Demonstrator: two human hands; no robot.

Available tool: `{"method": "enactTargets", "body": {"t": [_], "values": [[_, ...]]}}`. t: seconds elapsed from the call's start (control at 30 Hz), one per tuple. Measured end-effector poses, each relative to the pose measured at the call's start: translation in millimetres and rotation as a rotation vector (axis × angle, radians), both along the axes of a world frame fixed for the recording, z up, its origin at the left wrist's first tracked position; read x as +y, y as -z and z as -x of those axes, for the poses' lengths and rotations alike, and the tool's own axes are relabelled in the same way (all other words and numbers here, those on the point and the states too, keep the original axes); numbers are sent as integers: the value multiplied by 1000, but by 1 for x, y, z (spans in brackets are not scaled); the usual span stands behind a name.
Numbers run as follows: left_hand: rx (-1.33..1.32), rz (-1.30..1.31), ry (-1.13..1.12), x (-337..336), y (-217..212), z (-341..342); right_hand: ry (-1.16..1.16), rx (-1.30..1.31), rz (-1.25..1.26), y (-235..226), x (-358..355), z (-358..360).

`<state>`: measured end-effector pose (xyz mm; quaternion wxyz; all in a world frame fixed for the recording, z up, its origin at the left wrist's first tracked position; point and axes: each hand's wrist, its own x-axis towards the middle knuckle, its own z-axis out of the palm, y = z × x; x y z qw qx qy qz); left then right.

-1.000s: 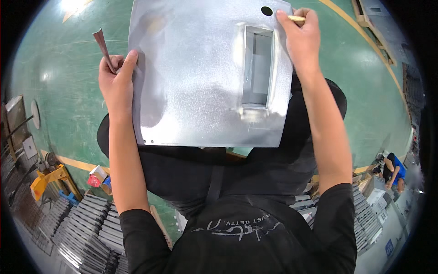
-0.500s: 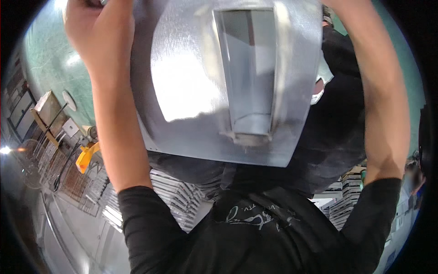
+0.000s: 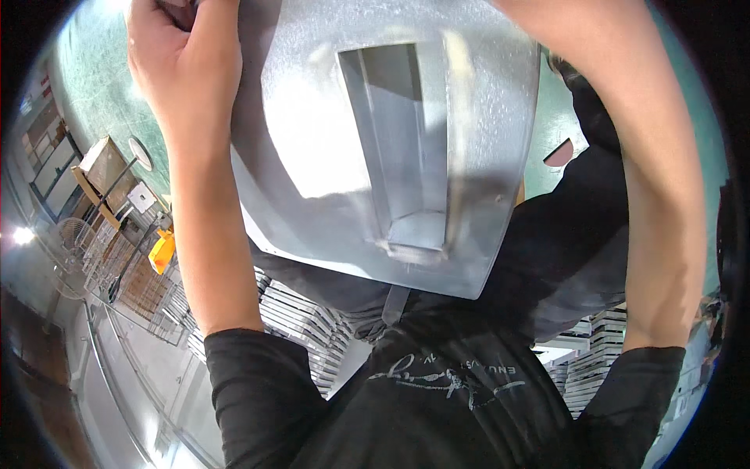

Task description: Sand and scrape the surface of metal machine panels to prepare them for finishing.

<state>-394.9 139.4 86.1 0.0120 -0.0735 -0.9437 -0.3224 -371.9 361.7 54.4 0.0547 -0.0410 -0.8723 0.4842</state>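
A large grey sheet-metal part (image 3: 492,156) with a long rectangular opening (image 3: 410,156) fills the upper middle, its lower edge over my dark-clothed lap. Light glares off its left half. Along its upper left side is my left hand (image 3: 183,59), thumb and fingers curled together. The top edge cuts off the fingertips, and what they hold, if anything, cannot be made out. My right forearm bends inward over the part's upper right, and only the wrist side of my right hand (image 3: 539,12) shows at the top edge. Its fingers are out of view.
A green surface (image 3: 101,86) spreads behind the part. Stacks of light metal pieces (image 3: 301,324) lie low on both sides of me. Off to the left are a yellow-orange object (image 3: 162,252), a cardboard box (image 3: 105,166), a round disc on a rod (image 3: 141,154) and a fan (image 3: 73,244).
The metal part sits slightly lower and its opening has shifted left and tilted. My right hand has come inward over its top. My left hand shows a little lower, still curled.
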Motion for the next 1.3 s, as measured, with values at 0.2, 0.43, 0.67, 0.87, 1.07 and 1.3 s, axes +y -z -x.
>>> {"method": "enactTargets", "body": {"t": [0.2, 0.43, 0.67, 0.87, 1.07, 1.3], "values": [[45, -148, 33, 12, 6, 7, 174, -18, 140, -1, 8, -14], [333, -34, -148, -71, 13, 5, 276, -108, 722, 69, 26, -64], [-164, -757, -556, -186, 68, -53, 475, -522, 995, 95, -2, -98], [-545, -1039, -621, -143, 76, -61, 388, -546, 1337, 123, 4, -91], [-515, -1113, -562, -140, 90, -59, 524, -566, 1290, 104, 0, -88], [-426, -1307, -617, -170, 119, -82, 240, -500, 741, 114, -15, 10]]}}
